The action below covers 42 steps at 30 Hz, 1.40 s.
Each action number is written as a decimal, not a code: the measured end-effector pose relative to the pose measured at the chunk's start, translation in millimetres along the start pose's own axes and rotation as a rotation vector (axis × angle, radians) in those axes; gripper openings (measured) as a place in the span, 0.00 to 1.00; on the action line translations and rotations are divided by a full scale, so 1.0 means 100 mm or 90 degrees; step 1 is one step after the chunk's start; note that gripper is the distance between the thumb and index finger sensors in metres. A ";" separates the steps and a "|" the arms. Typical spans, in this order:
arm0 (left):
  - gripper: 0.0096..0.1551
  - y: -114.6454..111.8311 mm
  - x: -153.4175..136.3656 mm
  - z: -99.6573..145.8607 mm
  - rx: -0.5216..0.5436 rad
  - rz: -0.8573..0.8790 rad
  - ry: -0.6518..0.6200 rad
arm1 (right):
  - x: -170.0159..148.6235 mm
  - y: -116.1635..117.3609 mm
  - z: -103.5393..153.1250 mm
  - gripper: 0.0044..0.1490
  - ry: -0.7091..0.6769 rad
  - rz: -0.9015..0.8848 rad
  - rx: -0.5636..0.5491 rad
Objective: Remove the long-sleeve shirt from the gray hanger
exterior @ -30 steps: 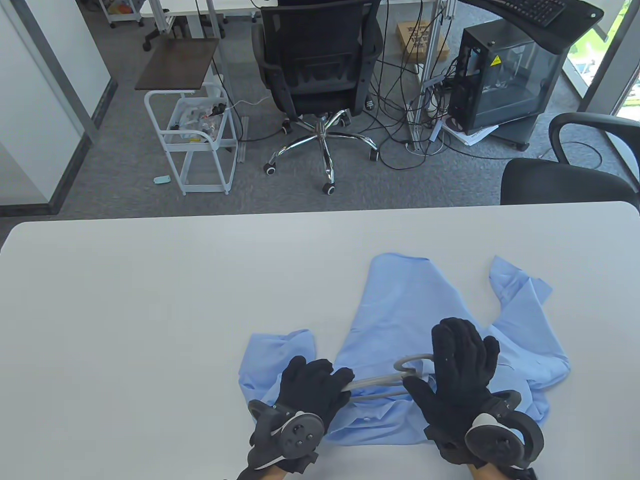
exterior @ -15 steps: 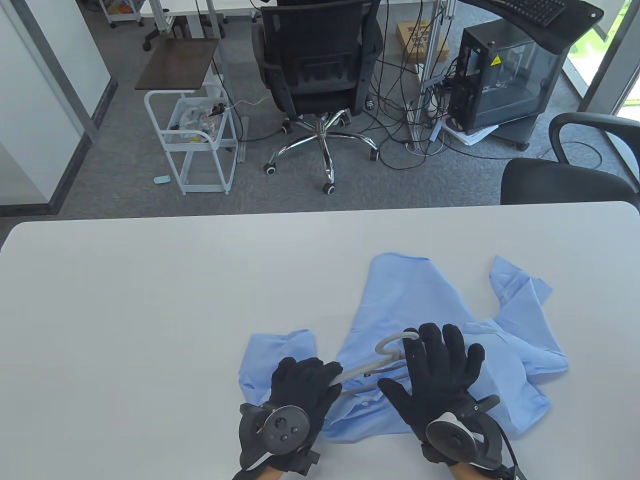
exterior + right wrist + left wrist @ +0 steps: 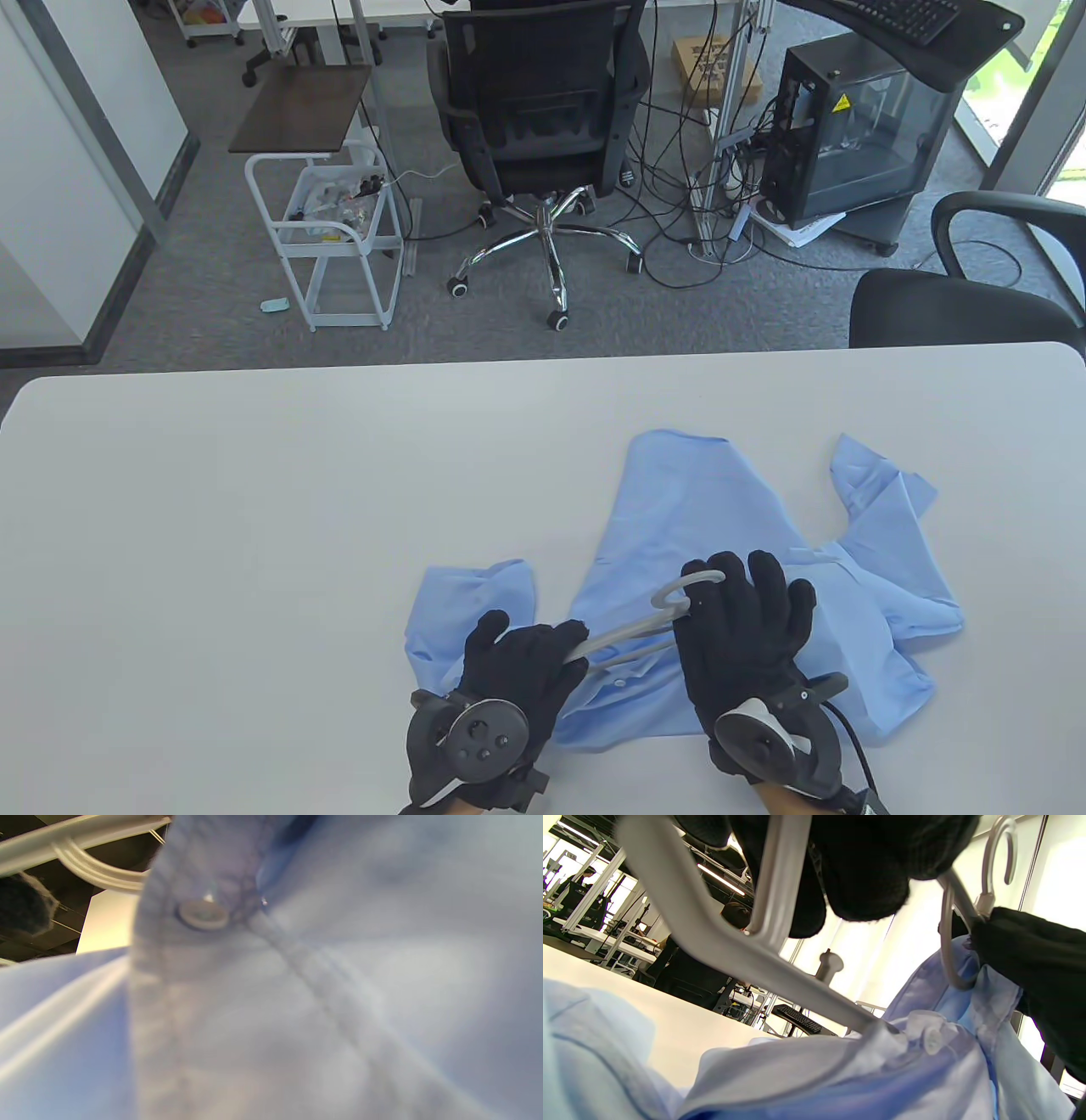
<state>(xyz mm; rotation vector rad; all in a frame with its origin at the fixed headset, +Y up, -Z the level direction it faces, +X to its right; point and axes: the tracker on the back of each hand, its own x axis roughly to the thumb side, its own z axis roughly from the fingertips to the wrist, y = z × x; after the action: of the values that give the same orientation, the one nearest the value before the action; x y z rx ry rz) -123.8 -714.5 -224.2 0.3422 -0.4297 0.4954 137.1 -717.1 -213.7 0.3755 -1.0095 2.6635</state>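
A light blue long-sleeve shirt (image 3: 721, 518) lies crumpled on the white table (image 3: 254, 509), near its front edge. A gray hanger (image 3: 632, 632) sticks out of the shirt's collar, its hook (image 3: 679, 587) raised. My left hand (image 3: 526, 662) grips the hanger's left arm, seen close in the left wrist view (image 3: 712, 938). My right hand (image 3: 747, 628) rests on the shirt beside the hook, fingers spread flat. The right wrist view shows only shirt cloth (image 3: 339, 984) and a button (image 3: 202, 914).
Past the table's far edge stand an office chair (image 3: 543, 110), a white cart (image 3: 335, 238), a computer case (image 3: 857, 136) and floor cables. A second black chair (image 3: 959, 297) stands at the back right corner. The table's left half is bare.
My left hand has drawn the hanger left and tilted it up, so the hook rose out of the collar. My right hand slid left across the shirt, pulled its thumb in, and stays flat.
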 end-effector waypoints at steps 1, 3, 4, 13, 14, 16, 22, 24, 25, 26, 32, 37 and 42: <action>0.27 0.01 0.00 0.00 0.004 -0.004 -0.002 | -0.01 -0.01 0.00 0.36 -0.001 0.002 -0.001; 0.27 0.02 0.00 0.01 0.015 -0.015 -0.004 | -0.03 -0.02 0.00 0.36 0.000 -0.005 -0.005; 0.27 0.02 0.00 0.01 0.021 -0.023 -0.007 | -0.04 -0.02 0.00 0.36 0.000 -0.008 -0.005; 0.28 0.06 0.00 0.05 0.083 -0.115 -0.022 | -0.14 -0.04 0.00 0.34 0.036 -0.094 -0.019; 0.28 0.05 0.00 0.06 0.084 -0.114 -0.023 | -0.14 -0.05 0.01 0.34 0.034 -0.087 -0.025; 0.28 0.06 0.00 0.05 0.083 -0.109 -0.022 | -0.15 -0.07 0.00 0.33 0.035 -0.091 -0.033; 0.29 0.07 -0.03 0.05 0.084 -0.106 -0.013 | -0.22 -0.09 0.00 0.31 0.055 -0.095 -0.047; 0.29 0.08 -0.04 0.05 0.085 -0.106 -0.010 | -0.23 -0.10 0.00 0.31 0.061 -0.096 -0.051; 0.30 0.09 -0.05 0.05 0.085 -0.106 -0.009 | -0.24 -0.10 0.00 0.31 0.064 -0.100 -0.053; 0.30 0.09 -0.06 0.05 0.083 -0.104 -0.008 | -0.25 -0.11 0.00 0.31 0.065 -0.101 -0.054; 0.30 0.12 -0.11 0.06 0.092 -0.099 0.000 | -0.33 -0.14 -0.01 0.30 0.086 -0.106 -0.068; 0.30 0.13 -0.14 0.06 0.094 -0.101 0.005 | -0.37 -0.13 -0.01 0.30 0.102 -0.111 -0.066; 0.30 0.16 -0.19 0.06 0.099 -0.102 0.010 | -0.45 -0.14 -0.02 0.30 0.124 -0.127 -0.064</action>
<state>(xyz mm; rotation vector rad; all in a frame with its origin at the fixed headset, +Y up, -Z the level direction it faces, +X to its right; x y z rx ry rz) -149.3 -710.6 -224.2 0.5178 -0.3460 0.3763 183.4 -712.7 -221.1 0.1801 -0.9855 2.4071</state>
